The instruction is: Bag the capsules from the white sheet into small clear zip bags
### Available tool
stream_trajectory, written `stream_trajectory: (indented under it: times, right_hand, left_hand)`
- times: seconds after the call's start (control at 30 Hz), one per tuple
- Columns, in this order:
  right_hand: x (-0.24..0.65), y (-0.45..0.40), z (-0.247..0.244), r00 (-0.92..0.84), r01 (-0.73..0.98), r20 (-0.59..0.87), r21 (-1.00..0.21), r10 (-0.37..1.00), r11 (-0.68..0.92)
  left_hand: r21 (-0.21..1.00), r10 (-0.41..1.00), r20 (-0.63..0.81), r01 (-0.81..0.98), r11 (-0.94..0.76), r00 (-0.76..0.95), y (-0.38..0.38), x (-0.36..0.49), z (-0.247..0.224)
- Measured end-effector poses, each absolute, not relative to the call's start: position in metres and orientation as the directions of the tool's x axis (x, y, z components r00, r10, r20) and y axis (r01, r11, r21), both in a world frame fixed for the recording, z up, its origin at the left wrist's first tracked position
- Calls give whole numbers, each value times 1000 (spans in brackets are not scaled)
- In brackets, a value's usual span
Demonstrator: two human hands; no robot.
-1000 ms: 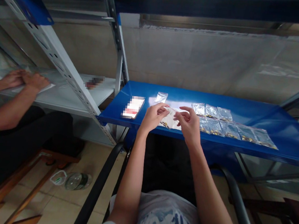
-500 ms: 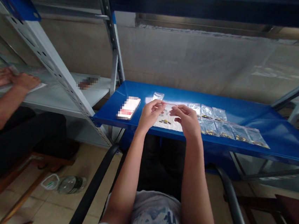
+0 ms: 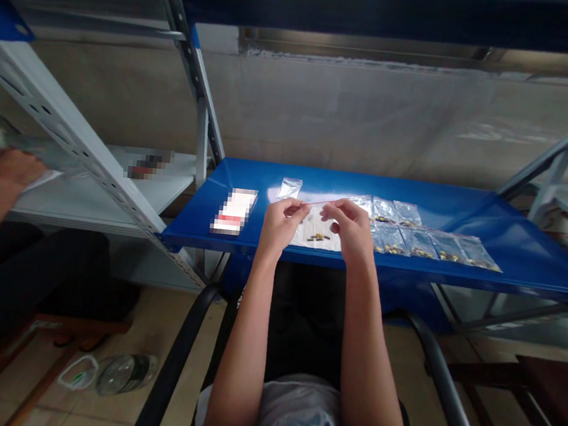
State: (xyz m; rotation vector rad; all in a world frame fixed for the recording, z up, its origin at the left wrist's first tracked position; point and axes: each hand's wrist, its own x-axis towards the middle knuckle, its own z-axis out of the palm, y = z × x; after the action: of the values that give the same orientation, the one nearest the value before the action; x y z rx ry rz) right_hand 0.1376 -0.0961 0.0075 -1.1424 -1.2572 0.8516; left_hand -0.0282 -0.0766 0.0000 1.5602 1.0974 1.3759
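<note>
Blue shelf (image 3: pixel 535 264): L hand (image 3: pixel 279 226), R hand (image 3: pixel 352 232) pinch clear bag (image 3: pixel 315 233) top edge

Zip bags (image 3: pixel 415 238) on shelf (image 3: pixel 535 264), packet (image 3: pixel 234 211) left

One head cam, looking fwd & down from above chest (image 3: pixel 299 419) at blue shelf (image 3: pixel 431 194), fairly close to left hand (image 3: pixel 278 227) & right hand (image 3: pixel 351 230).

Both forearms (image 3: pixel 249 310) raised, angled inward toward center. Left hand (image 3: pixel 280 227) and right hand (image 3: pixel 353 233) just apart at chest height, wrists bent, fingertips (image 3: pixel 305 205) pinched.
</note>
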Motion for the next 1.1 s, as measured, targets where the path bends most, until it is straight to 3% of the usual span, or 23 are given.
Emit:
stream_trajectory:
  times: [0.17,0.4,0.63,0.87,1.1]
  right_hand:
    - [137,-94,8,49,69,268,-962,962,264]
    - [137,-88,3,45,24,327,-945,944,326]
    - [132,-91,8,81,48,339,-941,937,336]
    - [134,-95,14,-49,78,299,-950,953,302]
    - [133,-95,16,-8,107,323,-941,946,322]
  left_hand:
    - [959,961,276,61,-278,30,-80,-35,5]
    - [973,973,228,-35,-227,36,-85,-44,12]
    - [963,964,261,53,-264,47,-82,-45,8]
    - [911,927,374,172,-375,39,-79,-41,7]
    - [895,918,396,209,-395,40,-82,-45,9]
